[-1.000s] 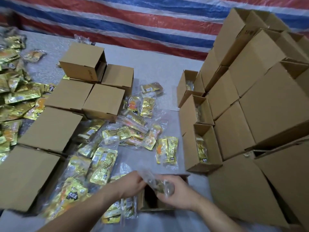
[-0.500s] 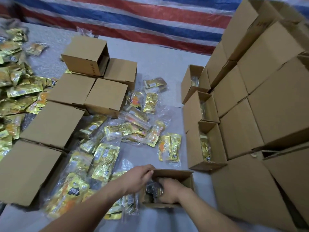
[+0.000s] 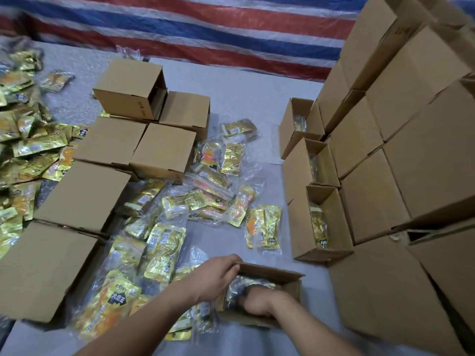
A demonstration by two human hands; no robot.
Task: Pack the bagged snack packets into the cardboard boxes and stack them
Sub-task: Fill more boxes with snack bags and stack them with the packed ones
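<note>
Head view, right hand (image 3: 257,303) pressing bagged packet (image 3: 241,285) inside open box (image 3: 290,278), left hand (image 3: 218,277) gripping its rim

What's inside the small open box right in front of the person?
Inside the open box lies a bagged snack packet, with the right hand pushed in on it. The left hand holds the rim. The box's bottom is hidden.
</note>
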